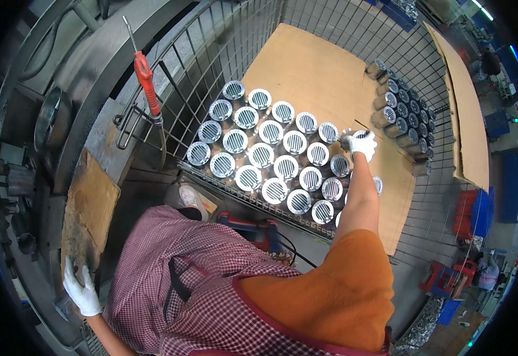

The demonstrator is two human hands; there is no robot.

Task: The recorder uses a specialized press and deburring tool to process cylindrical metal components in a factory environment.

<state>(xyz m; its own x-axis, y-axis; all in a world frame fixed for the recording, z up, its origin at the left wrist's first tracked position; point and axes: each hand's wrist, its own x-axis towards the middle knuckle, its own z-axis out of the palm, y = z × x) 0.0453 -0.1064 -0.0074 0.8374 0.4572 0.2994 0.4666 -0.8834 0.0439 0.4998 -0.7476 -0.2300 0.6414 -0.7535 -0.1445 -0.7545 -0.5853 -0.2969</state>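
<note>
My right hand [363, 147], in a white glove, reaches into the wire cage with its fingers closed round a finned metal cylinder [346, 141]. Part of that cylinder is hidden by the glove. Right beside it stand rows of similar upright metal cylinders [286, 167] with round, slotted silver tops. They rest on a cardboard sheet [318, 65]. Far to the lower left, my left hand [82, 292], also gloved in white, has its fingers spread. It lies at the lower end of a worn, stained piece of cardboard [91, 204] on the bench and holds nothing.
More metal cylinders [410, 113] stand grouped at the cage's far right. Wire mesh [211, 65] and an upright cardboard panel [463, 113] bound the cage. A red air gun [145, 80] hangs at its left edge. Below sits a red and blue crate [253, 231].
</note>
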